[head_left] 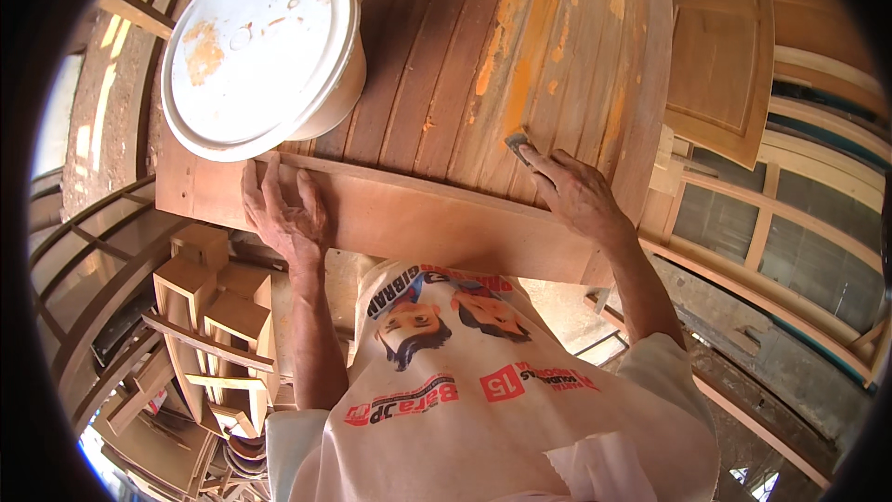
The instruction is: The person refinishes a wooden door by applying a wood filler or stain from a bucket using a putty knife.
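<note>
A wooden panel of narrow planks (413, 56) bears orange filler streaks (520, 84). Along its near side runs a flat, paler board (474, 232). My left hand (283, 209) rests open on this board, fingers apart, their tips at its upper edge beside a white bucket with a smudged lid (246, 42). My right hand (567, 186) is closed on a small putty scraper (518, 145), whose blade is at the lower end of an orange streak, on the right part of the planks.
A panelled door (715, 37) and pale timber frames (771, 214) stand at the right. Stacked box-like wooden pieces (214, 316) and curved rails (79, 242) are at the lower left. My shirt fills the lower middle.
</note>
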Tool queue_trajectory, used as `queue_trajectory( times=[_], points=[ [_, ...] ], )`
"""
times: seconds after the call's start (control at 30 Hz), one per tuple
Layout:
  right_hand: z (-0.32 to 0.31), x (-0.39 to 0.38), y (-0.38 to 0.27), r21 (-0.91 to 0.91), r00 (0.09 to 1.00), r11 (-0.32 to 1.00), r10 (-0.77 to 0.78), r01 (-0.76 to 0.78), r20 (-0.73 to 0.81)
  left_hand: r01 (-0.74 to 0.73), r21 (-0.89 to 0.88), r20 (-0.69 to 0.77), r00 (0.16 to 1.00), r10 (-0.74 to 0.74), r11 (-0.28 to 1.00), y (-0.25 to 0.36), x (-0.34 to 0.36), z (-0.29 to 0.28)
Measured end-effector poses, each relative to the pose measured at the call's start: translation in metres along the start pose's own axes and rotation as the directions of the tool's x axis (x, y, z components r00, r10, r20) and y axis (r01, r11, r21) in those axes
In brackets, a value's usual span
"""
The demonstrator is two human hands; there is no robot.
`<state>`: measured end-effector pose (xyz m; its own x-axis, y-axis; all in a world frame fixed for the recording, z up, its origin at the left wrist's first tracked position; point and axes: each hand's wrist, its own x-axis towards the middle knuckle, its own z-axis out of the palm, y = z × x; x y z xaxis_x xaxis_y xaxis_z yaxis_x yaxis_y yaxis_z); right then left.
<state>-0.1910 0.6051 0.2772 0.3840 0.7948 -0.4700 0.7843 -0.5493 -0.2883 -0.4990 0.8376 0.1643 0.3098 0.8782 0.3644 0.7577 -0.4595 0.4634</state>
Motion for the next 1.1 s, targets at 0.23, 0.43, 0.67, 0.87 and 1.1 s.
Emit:
queue_trajectory(
  times=[0.23, 0.43, 0.67, 0.87, 1.1],
  points=[
    [-0.007, 0.010, 0.024, 0.005, 0.965, 0.966, -0.259, 0.259, 0.040, 0.083, -0.007, -0.034, 0.996, -0.083, 0.997, -0.002, -0.002, 0.001],
    [-0.008, 0.036, 0.063, -0.102, 0.961, 0.956, -0.271, 0.275, 0.055, 0.066, 0.022, -0.055, 0.996, -0.064, 0.998, 0.003, 0.003, 0.003],
    [-0.043, 0.084, 0.059, -0.038, 0.982, 0.983, -0.184, 0.182, -0.035, 0.062, -0.017, -0.078, 0.995, -0.063, 0.998, 0.002, -0.002, 0.005],
    [-0.043, 0.055, 0.041, -0.097, 0.968, 0.974, -0.188, 0.206, 0.166, 0.072, 0.009, -0.086, 0.994, -0.071, 0.997, 0.002, -0.003, 0.005],
    [0.005, 0.018, 0.064, -0.105, 0.874, 0.876, -0.447, 0.471, 0.192, 0.063, -0.010, -0.076, 0.995, -0.063, 0.998, 0.000, -0.002, 0.004]
  ],
)
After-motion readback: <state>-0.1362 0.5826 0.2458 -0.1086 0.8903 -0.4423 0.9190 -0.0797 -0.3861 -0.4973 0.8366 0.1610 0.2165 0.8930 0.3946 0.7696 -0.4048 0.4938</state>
